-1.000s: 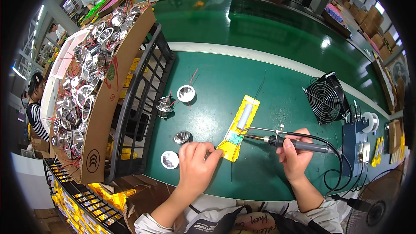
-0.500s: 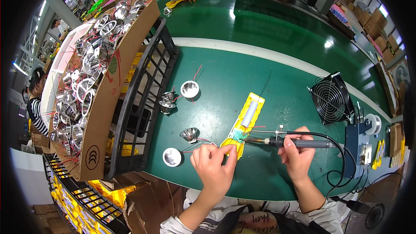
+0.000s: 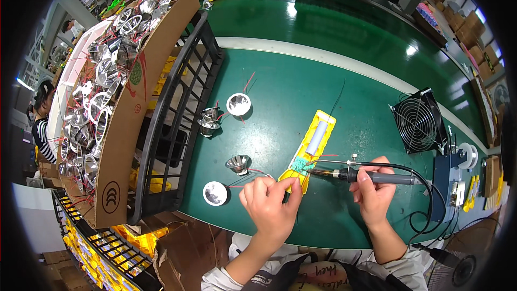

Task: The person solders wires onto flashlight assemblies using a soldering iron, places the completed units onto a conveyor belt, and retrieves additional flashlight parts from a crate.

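Note:
My right hand [image 3: 374,188] grips a soldering iron [image 3: 390,177] with a thin metal tube along its top. The iron's tip touches or nearly touches a small green circuit board [image 3: 301,166] in a long yellow plastic housing [image 3: 324,118]. A pale violet cylindrical battery [image 3: 316,138] lies farther up the same housing. My left hand [image 3: 269,202] is closed in a pinch at the housing's near end; what sits between the fingertips is too small to make out. A wire from a silver reflector cup [image 3: 237,164] runs toward those fingers.
More reflector cups [image 3: 238,105] lie left on the green table. Beyond them stand a black crate [image 3: 177,129] and a cardboard box [image 3: 121,151] heaped with cups. At right are a black fan [image 3: 419,121], a blue device [image 3: 446,175] and a solder spool [image 3: 468,156]. A green conveyor [image 3: 334,19] runs behind.
The view has shifted slightly. Both hands stay near the board, with the iron's tip still at it. The other person's hand at the far side has moved away from the yellow part there.

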Motion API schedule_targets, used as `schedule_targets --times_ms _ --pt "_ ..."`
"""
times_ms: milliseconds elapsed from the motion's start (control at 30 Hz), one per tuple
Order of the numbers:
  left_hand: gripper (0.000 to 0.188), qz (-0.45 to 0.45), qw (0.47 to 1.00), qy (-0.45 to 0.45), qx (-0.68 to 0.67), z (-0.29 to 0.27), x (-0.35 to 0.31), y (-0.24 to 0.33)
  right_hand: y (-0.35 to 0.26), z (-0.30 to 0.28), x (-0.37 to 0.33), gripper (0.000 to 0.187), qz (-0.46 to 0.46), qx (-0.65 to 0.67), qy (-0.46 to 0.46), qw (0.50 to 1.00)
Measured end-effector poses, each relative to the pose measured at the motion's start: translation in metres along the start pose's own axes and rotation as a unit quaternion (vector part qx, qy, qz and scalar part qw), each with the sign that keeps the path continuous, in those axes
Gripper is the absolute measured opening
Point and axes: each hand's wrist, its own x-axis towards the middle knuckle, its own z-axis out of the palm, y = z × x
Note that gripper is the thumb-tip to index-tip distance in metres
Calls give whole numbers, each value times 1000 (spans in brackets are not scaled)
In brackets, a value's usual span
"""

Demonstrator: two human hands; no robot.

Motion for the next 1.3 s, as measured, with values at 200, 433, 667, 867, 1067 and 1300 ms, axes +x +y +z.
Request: schedule_targets --times_ms 200,433,667,867,1067,1300 --pt "16 -1 1000 -7 1 0 0 0 0 -1 0 12 1 -10 -5 1000" --pt "16 3 1000 -4 -3 0 0 -1 0 0 0 11 -5 -18 -2 1000" --pt "15 5 1000 -6 -9 1 -1 -1 1 0 -1 11 -12 -20 -2 1000" --pt "15 7 1000 -4 -8 1 -1 -1 0 -1 -1 11 -15 -29 -4 999" --pt "15 7 1000 -6 -9 1 -1 -1 0 -1 -2 10 -19 -36 -1 999" --pt "16 10 1000 1 -2 2 -2 -1 -4 -3 -2 12 -31 -37 1 999"
